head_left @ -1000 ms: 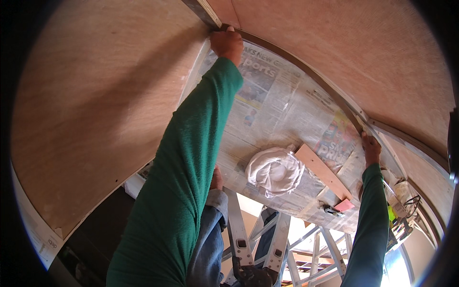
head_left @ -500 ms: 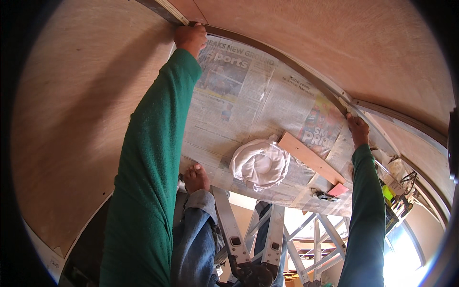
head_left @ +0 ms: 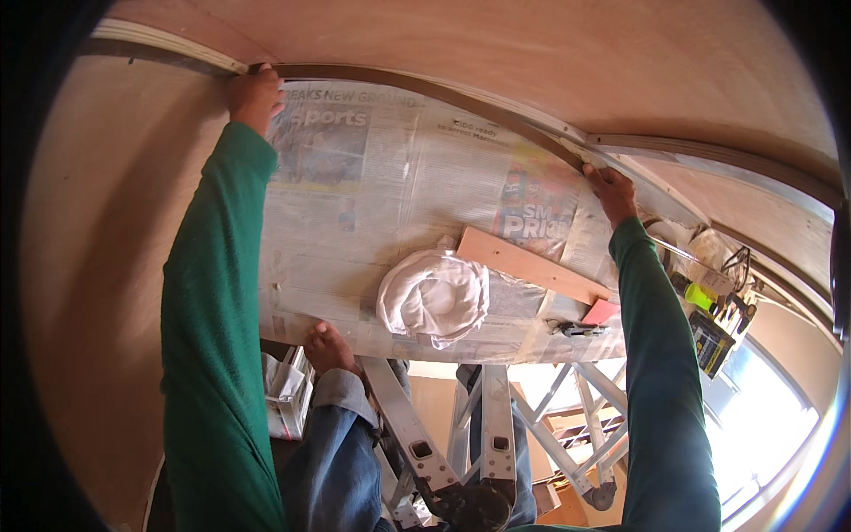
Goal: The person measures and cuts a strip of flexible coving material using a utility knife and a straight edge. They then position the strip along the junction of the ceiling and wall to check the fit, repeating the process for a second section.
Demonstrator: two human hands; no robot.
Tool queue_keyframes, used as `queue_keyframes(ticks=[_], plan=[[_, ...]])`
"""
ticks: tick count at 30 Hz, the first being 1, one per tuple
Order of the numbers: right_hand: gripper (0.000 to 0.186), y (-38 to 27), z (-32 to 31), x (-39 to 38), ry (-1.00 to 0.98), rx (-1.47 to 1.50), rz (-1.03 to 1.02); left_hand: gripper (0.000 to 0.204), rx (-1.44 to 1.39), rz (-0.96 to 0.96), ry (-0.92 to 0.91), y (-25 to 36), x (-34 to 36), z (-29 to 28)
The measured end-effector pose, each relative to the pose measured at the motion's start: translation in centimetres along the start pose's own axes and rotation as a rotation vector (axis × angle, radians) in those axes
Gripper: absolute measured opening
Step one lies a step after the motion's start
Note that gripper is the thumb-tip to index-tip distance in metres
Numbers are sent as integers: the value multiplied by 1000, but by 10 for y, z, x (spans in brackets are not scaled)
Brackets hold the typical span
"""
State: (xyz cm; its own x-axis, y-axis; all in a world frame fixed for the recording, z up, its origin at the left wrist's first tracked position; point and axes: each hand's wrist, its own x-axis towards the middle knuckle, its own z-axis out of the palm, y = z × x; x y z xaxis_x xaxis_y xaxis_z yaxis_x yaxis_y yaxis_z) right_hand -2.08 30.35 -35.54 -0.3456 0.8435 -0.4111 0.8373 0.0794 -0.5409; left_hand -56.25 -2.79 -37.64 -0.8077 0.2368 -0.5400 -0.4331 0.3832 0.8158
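Observation:
My left hand (head_left: 255, 99) grips the left end of a long brown strip (head_left: 479, 105) where the wooden panels meet. My right hand (head_left: 609, 188) holds the same strip farther right with curled fingers. The strip runs along the far edge of a surface covered with newspaper and clear plastic (head_left: 337, 204). On that surface lie a ring of bunched white cloth (head_left: 433, 297), a plywood offcut (head_left: 527, 262), a small pink piece (head_left: 599, 312) and a small dark tool (head_left: 581, 329). My bare foot (head_left: 328, 346) is at the surface's near edge.
Pale plywood panels (head_left: 541, 44) stand above and at the left (head_left: 106, 266). An aluminium ladder (head_left: 496, 426) is below me between my legs, with more ladder rungs behind. Assorted tools (head_left: 709, 319) and bags crowd the right side, near a bright window (head_left: 762, 426).
My view has turned, so both hands appear farther left, the right one also higher. Both still hold the strip in about the same places. My bare foot shows more fully.

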Motion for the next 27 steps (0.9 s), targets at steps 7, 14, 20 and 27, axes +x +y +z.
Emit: queue_keyframes(ticks=[7,14,20,27], plan=[[41,9,-24,-5,-52,-105,-182,42,124,-11,8,16,-18,22],[39,3,-30,-2,41,-214,-274,37,205,-18,98,18,-11,16],[40,9,-22,4,163,-285,-248,37,188,6,84,14,-8,17],[40,-1,3,-7,479,-442,-168,36,188,1,107,11,-4,16]])
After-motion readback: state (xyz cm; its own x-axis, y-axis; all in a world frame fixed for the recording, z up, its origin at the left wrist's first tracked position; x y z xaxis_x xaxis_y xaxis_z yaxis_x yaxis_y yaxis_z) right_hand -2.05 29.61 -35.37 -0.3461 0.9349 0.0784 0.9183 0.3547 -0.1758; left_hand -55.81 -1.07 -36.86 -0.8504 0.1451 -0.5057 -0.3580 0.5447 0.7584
